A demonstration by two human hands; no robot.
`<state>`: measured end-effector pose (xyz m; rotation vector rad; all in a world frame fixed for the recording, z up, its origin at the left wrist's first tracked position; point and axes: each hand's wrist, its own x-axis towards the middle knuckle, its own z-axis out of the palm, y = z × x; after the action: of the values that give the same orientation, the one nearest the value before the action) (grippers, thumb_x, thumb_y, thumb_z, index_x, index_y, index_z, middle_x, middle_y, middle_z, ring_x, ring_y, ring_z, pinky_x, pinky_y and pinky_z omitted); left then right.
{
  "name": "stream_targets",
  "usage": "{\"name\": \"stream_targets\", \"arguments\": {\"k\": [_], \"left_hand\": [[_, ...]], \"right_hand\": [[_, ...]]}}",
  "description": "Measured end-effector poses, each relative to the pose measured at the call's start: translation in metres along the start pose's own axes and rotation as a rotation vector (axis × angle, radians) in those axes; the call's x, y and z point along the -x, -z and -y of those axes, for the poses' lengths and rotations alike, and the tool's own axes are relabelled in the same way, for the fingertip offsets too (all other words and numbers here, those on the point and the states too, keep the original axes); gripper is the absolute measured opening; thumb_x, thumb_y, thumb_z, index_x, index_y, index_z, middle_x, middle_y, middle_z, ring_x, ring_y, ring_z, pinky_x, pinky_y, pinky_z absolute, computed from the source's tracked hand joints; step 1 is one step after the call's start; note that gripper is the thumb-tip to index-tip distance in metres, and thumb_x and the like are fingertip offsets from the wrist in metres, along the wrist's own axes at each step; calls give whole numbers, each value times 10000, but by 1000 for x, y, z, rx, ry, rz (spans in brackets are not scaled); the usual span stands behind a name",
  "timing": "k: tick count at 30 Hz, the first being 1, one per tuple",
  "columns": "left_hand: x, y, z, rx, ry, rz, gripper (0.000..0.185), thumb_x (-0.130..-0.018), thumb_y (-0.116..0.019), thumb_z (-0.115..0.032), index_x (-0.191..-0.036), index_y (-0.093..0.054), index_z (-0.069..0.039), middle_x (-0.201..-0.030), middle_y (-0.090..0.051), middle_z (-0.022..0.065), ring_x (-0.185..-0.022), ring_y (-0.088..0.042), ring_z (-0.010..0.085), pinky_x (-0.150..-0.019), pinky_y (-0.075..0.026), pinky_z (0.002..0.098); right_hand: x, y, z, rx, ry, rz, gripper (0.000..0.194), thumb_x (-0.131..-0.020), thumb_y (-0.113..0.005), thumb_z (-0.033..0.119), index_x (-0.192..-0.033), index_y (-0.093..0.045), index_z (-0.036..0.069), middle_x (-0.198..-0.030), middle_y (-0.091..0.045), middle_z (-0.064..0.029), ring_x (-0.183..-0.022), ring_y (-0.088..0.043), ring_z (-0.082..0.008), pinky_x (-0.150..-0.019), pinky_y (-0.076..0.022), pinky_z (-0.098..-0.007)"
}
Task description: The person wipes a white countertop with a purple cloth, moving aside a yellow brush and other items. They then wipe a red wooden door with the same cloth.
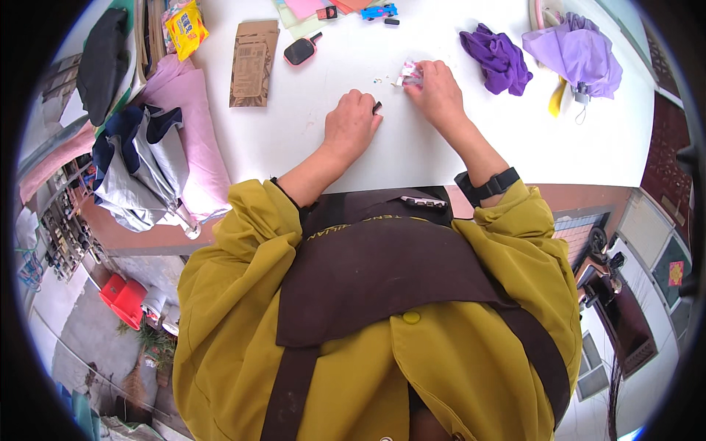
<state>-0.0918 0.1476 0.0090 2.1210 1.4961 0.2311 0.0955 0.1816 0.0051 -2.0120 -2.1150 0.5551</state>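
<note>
Over the white tabletop (287, 143), my left hand (351, 121) is curled around a small black object (377, 107), whose end sticks out between thumb and fingers. What the object is, I cannot tell. My right hand (438, 91) grips a small white and pink printed packet (409, 74) by its right side; the fingers hide part of it. Just left of the packet, tiny pale and bluish bits (378, 81) lie on the table. A black paddle-shaped item with a pink edge (300, 51) rests beyond my left hand.
A brown printed cardboard piece (253, 63) lies to the left. Pink cloth (190, 132) and a silver and navy folded item (138, 160) line the left edge. Beyond are a blue toy car (379, 11) and coloured paper. Right sit dark purple cloth (496, 58) and a lilac folding umbrella (579, 55).
</note>
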Motion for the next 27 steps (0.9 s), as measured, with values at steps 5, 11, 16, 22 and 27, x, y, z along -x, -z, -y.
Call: {"name": "stream_targets", "arguments": {"k": [5, 11, 16, 22, 27], "left_hand": [[0, -5, 1, -8, -27, -15, 216, -755, -660, -158, -877, -519, -49, -900, -512, 101, -863, -561, 257, -643, -517, 385], [-3, -1, 6, 135, 31, -5, 202, -773, -653, -150, -856, -498, -51, -795, -567, 109, -743, -596, 272, -633, -487, 395], [-21, 17, 16, 443, 272, -55, 185, -787, -643, -116, -866, -495, -37, -749, -592, 106, -678, -595, 248, -630, -478, 364], [-73, 54, 44, 241, 240, -455, 313, -781, -675, -157, -1027, -529, -31, -911, -572, 96, -713, -573, 205, -692, -480, 347], [-71, 63, 42, 394, 20, -221, 359, -790, -681, -163, -1118, -579, -58, -1021, -599, 60, -749, -552, 150, -750, -461, 292]], "right_hand": [[3, -3, -6, -40, 1, -23, 289, -748, -680, 170, -991, -585, 45, -962, -552, -119, -939, -553, -279, -785, -483, -370], [2, 1, -12, -140, -21, -79, 205, -791, -661, 185, -919, -627, 28, -864, -583, -88, -799, -571, -231, -715, -472, -321], [-6, 20, -16, -693, -416, 119, 300, -855, -633, 250, -1032, -646, 8, -896, -648, -35, -827, -548, -83, -726, -428, -218], [-26, 23, -1, -848, -366, 101, 295, -858, -624, 251, -1018, -644, 5, -891, -635, -23, -822, -538, -88, -752, -417, -216], [-45, 28, 19, -834, -225, 333, 274, -864, -613, 247, -996, -643, 9, -878, -631, -21, -816, -530, -82, -751, -424, -226]]}}
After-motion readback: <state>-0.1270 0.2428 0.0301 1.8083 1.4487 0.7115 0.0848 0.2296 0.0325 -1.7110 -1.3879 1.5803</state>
